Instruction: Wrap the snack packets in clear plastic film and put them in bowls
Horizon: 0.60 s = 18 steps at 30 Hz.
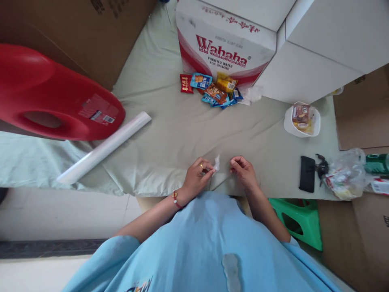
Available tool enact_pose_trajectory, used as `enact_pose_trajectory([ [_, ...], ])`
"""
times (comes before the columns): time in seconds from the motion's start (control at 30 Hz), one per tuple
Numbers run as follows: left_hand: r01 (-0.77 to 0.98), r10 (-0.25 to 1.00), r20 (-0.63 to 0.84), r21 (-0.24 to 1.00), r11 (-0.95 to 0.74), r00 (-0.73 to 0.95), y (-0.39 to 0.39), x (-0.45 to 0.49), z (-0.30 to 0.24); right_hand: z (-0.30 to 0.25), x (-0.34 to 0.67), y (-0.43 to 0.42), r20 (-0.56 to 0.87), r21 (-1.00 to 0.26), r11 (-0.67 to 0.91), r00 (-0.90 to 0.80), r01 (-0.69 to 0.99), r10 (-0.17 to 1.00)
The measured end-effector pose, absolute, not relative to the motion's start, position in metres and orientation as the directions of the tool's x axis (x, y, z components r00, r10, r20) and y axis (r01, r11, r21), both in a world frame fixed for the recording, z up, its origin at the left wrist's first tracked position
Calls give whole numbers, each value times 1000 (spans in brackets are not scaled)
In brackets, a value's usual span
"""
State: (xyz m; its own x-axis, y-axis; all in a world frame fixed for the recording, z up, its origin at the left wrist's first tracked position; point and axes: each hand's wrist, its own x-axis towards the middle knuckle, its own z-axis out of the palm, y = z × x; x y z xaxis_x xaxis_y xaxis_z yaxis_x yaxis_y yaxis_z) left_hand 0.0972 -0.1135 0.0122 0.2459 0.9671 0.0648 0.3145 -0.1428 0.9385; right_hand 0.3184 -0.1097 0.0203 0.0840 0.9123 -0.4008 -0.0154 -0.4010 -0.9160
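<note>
Near the front edge of the cloth-covered table, my left hand (pixel 199 175) pinches a small whitish scrap (pixel 216 163), thin like tissue or film; I cannot tell which. The scrap stands up from the thumb and fingertips. To its right, my right hand (pixel 244 172) is apart from it, thumb and fingertips pressed together. Whether anything tiny sits in that pinch is too small to make out. Farther back, a heap of small snack packets (pixel 216 93) in red, blue, brown and yellow lies against a Wahaha carton (pixel 223 44).
A clear film roll (pixel 105 148) lies slantwise at left by a big red jug (pixel 57 93). At right stand a white tub (pixel 290 121) holding packets, a black phone-like slab (pixel 307 174) and a plastic bag (pixel 346 174). A green stool (pixel 313 227) is below the edge.
</note>
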Motion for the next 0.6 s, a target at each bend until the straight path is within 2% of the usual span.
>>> enact_pose_trajectory([
  [0.13, 400, 937, 123, 880, -255, 326, -119, 99, 12, 26, 317, -113, -530, -843, -537, -151, -7, 834],
  [0.2, 390, 921, 161, 869, -303, 356, -120, 101, 14, 29, 309, -114, -514, -843, -538, -270, -17, 814],
  [0.27, 364, 924, 170, 883, -297, 342, -119, 102, 15, 29, 301, -115, -471, -858, -510, -300, -64, 830],
  [0.43, 246, 981, 47, 965, -94, 191, -115, 100, 14, 22, 303, -113, -489, -847, -516, -191, -128, 851],
  [0.6, -23, 978, -202, 979, 203, 48, -109, 100, 9, 17, 323, -112, -501, -840, -520, -146, -155, 853],
])
